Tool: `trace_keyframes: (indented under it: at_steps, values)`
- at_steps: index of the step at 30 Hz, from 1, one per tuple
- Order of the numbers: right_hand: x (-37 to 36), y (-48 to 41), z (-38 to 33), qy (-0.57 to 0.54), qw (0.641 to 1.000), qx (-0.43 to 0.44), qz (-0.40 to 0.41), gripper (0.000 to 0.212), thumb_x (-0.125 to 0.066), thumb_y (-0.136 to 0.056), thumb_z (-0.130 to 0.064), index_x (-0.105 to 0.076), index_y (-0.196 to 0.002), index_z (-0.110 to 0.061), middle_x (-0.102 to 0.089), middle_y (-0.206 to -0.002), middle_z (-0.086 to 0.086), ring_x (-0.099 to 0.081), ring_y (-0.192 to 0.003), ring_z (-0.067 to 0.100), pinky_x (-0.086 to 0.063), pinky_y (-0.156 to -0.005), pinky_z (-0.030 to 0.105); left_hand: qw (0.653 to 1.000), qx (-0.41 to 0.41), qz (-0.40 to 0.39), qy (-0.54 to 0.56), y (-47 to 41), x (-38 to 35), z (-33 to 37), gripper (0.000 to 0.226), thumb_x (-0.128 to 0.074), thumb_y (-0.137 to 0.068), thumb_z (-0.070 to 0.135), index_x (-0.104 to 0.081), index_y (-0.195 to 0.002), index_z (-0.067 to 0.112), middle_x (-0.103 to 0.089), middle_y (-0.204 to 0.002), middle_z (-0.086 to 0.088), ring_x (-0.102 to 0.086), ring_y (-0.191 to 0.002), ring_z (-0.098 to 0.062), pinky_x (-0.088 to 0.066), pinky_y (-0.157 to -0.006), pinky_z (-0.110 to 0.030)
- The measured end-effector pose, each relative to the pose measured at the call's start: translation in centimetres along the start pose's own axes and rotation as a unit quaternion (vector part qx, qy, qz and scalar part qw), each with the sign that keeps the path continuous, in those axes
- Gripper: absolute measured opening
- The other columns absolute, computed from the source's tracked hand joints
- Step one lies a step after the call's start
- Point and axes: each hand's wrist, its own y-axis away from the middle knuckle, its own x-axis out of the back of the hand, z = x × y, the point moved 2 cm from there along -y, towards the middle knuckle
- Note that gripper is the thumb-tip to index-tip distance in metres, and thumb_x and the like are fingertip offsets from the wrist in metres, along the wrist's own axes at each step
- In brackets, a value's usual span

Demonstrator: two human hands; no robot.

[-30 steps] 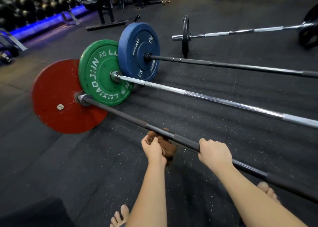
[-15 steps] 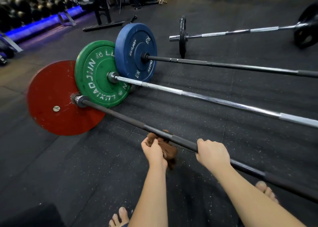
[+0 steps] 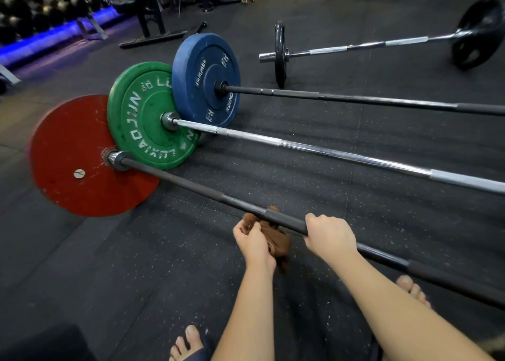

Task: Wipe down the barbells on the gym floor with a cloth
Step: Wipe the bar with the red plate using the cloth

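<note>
Item: barbell [image 3: 191, 185], nearest of 4, on gym floor [image 3: 136, 265], red plate [image 3: 68, 142] fitted. Left grip [image 3: 252, 240] pinched on brown cloth [image 3: 280, 241], bunched against it; right grip [image 3: 330, 237] curled round it. Advised: cloth wrapped fully, strokes drawn lengthwise.

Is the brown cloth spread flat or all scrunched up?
Scrunched up: the brown cloth bunches in thick folds inside the left hand.

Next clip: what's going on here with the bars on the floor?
A person is wiping the nearest barbell, the black one with the red plate. The left hand holds a brown cloth bunched against the bar, and the right hand holds the bar right beside it. Three more barbells lie beyond on the gym floor, with no hand on them.
</note>
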Motion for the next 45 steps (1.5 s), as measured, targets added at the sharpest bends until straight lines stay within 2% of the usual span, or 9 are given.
trace_keyframes:
  at_steps: [17,22,28,31,34,36,38,41,45]
  values:
    - [0.2,0.0,-0.1,0.005,1.000,0.005,0.007,0.020,-0.052,-0.101,-0.034,-0.053,-0.112,-0.017,-0.068,-0.100,0.001,-0.067,-0.088,0.026,-0.040,-0.066,0.034,0.999,0.001,0.004,-0.035,1.1,-0.1,0.0,0.025,-0.045,-0.103,-0.001,-0.054,-0.116,0.019,-0.067,-0.123,-0.023,-0.071,-0.107,-0.040,-0.055,-0.093,-0.064]
    - [0.3,-0.1,-0.1,0.000,1.000,0.017,-0.005,0.022,-0.053,-0.098,-0.034,-0.050,-0.112,-0.018,-0.067,-0.105,0.002,-0.067,-0.094,0.027,-0.041,-0.068,0.035,0.992,-0.025,-0.020,-0.124,4.3,-0.7,-1.8,0.026,-0.050,-0.102,-0.003,-0.055,-0.112,0.020,-0.067,-0.119,-0.013,-0.069,-0.109,-0.028,-0.057,-0.098,-0.047]
    - [0.4,2.4,0.4,-0.173,0.977,0.071,0.101,0.052,-0.061,-0.086,-0.027,-0.050,-0.136,-0.023,-0.051,-0.124,-0.005,-0.052,-0.111,0.017,-0.044,-0.095,0.033,0.988,-0.033,-0.033,-0.150,4.7,-0.4,-0.7,0.025,-0.053,-0.099,-0.003,-0.057,-0.112,0.018,-0.067,-0.115,-0.013,-0.069,-0.105,-0.028,-0.060,-0.090,-0.041]
    - [-0.2,6.4,0.0,-0.216,0.950,0.013,0.224,0.012,-0.060,-0.083,-0.031,-0.057,-0.092,-0.025,-0.050,-0.092,-0.008,-0.048,-0.084,0.016,-0.044,-0.075,0.034,0.991,-0.010,-0.041,-0.131,4.7,-0.4,-0.5,0.026,-0.055,-0.096,-0.002,-0.058,-0.111,0.018,-0.067,-0.115,-0.017,-0.070,-0.103,-0.033,-0.060,-0.090,-0.048]
    - [-2.3,9.3,-1.5,-0.300,0.942,-0.135,0.064,0.048,-0.042,-0.095,-0.062,-0.053,-0.068,-0.023,-0.056,-0.064,-0.008,-0.062,-0.070,0.022,-0.046,-0.065,0.034,0.990,0.008,-0.055,-0.132,4.8,-0.5,-0.1,0.019,-0.055,-0.099,-0.002,-0.054,-0.114,0.011,-0.066,-0.109,-0.016,-0.068,-0.093,-0.027,-0.060,-0.079,-0.038]
    - [-4.6,10.4,-2.0,-0.461,0.837,-0.277,-0.098,0.070,-0.041,-0.088,-0.082,-0.067,-0.080,-0.018,-0.070,-0.066,0.000,-0.072,-0.068,0.025,-0.057,-0.063,0.035,0.983,0.026,-0.074,-0.164,4.4,-0.4,0.2,0.019,-0.060,-0.099,0.002,-0.054,-0.115,0.011,-0.067,-0.109,-0.015,-0.069,-0.094,-0.026,-0.060,-0.076,-0.036]
    - [-6.4,10.8,-2.5,-0.653,0.654,-0.312,-0.221,0.086,-0.052,-0.075,-0.091,-0.064,-0.115,-0.016,-0.075,-0.099,0.013,-0.075,-0.085,0.030,-0.063,-0.066,0.044,0.973,0.030,-0.102,-0.206,4.1,-0.3,0.8,0.021,-0.067,-0.098,0.005,-0.054,-0.113,0.011,-0.068,-0.105,-0.013,-0.070,-0.089,-0.022,-0.058,-0.067,-0.029]
    - [-6.9,9.2,-3.0,-0.828,0.456,-0.255,-0.205,0.079,-0.071,-0.076,-0.072,-0.055,-0.135,-0.022,-0.067,-0.130,0.015,-0.068,-0.112,0.034,-0.059,-0.088,0.058,0.948,0.021,-0.158,-0.274,4.5,-0.2,1.2,0.023,-0.072,-0.095,0.012,-0.057,-0.113,0.010,-0.069,-0.104,-0.012,-0.069,-0.086,-0.019,-0.054,-0.068,-0.027]
    - [-4.4,6.3,-4.8,-0.889,0.382,-0.199,-0.153,0.055,-0.075,-0.087,-0.038,-0.065,-0.132,-0.008,-0.072,-0.122,0.018,-0.070,-0.112,0.033,-0.060,-0.086,0.048,0.875,-0.043,-0.235,-0.422,5.2,0.4,2.2,0.009,-0.071,-0.095,0.025,-0.064,-0.100,0.023,-0.074,-0.099,-0.002,-0.070,-0.095,-0.020,-0.060,-0.075,-0.037]
